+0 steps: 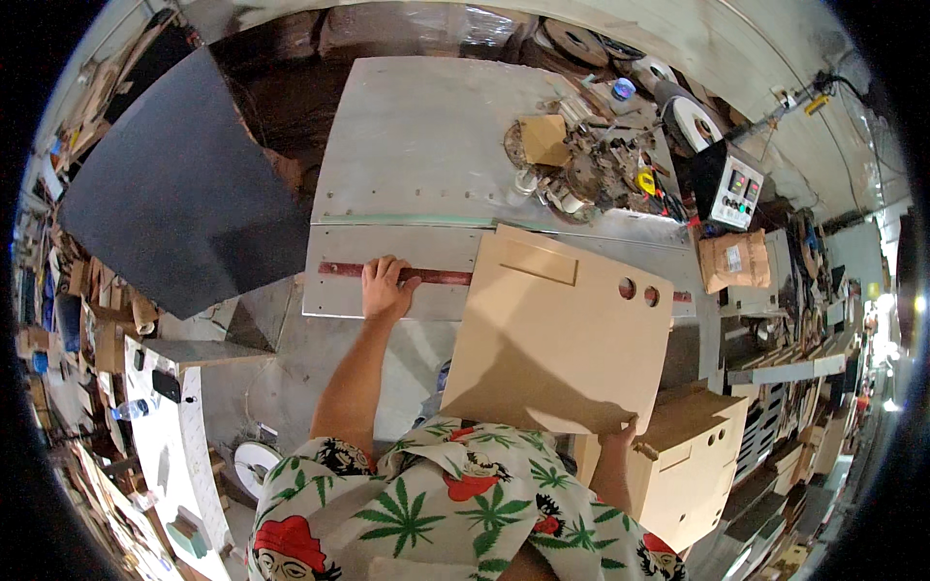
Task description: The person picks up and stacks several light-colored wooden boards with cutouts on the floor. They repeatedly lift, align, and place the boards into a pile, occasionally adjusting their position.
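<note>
A large tan board panel, with a grooved rectangle and two round holes, lies tilted with its far edge over the front of a grey metal worktable. At the panel's near right corner my right hand grips the edge; most of its fingers are hidden beneath the board. To the left of the panel, my left hand rests on a dark red strip set along the table's front, thumb apart and fingers laid down, holding nothing.
Right of me stands a stack of similar tan panels. Tools and machine parts crowd the table's far right, near a control box. A dark sheet rises at left, above a white bench. An edging roll sits low left.
</note>
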Demonstrator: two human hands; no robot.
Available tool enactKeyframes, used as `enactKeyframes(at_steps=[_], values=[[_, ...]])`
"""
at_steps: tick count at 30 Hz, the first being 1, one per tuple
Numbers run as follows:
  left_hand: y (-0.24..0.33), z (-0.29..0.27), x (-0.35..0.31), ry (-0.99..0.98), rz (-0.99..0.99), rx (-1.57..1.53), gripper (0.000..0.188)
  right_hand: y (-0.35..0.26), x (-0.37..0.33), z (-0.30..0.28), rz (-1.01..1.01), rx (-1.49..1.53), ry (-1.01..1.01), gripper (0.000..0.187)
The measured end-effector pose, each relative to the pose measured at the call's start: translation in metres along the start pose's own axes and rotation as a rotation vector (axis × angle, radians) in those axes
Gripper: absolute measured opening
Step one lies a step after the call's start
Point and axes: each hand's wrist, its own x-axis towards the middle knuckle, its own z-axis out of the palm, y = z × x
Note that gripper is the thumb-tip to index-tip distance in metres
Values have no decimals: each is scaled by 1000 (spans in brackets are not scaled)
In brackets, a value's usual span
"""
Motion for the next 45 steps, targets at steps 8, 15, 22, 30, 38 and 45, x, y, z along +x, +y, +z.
enactKeyframes(at_steps=[8,15,22,30,38,45], values=[[2,7,-15,80,44,38,35,-8,-20,23,29,-136,57,74],[29,42,0,36,-87,133,42,19,-56,82,-63,-13,122,81],[111,115,14,64,-173,190,66,45,-49,94,37,-124,-225,74],[140,111,27,-1,-155,357,71,24,-9,45,-111,-331,-125,59],[151,97,28,-83,-215,364,70,-54,6,84,-393,-1161,74,54],[149,94,28,-94,-210,354,70,-44,12,127,-319,-1288,45,74]])
